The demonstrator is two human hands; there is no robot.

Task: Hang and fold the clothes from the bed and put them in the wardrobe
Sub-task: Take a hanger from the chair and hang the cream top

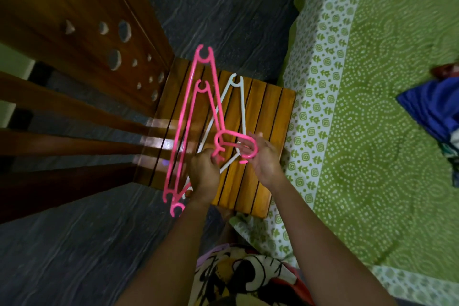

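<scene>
Two pink plastic hangers (185, 117) and a white hanger (242, 104) are bunched together above a wooden slatted stool (270, 112). My left hand (205, 172) grips the hangers near their necks. My right hand (264, 160) holds a pink hook (248, 146) with its fingers curled through it. On the bed (372, 131), at the far right edge, lies a blue garment (432, 104) with other clothes beside it, partly cut off by the frame.
A wooden chair back with round cut-outs (94, 40) and dark wooden rails (62, 141) stand to the left. The floor (223, 7) is dark grey. The green patterned bedsheet hangs down next to the stool.
</scene>
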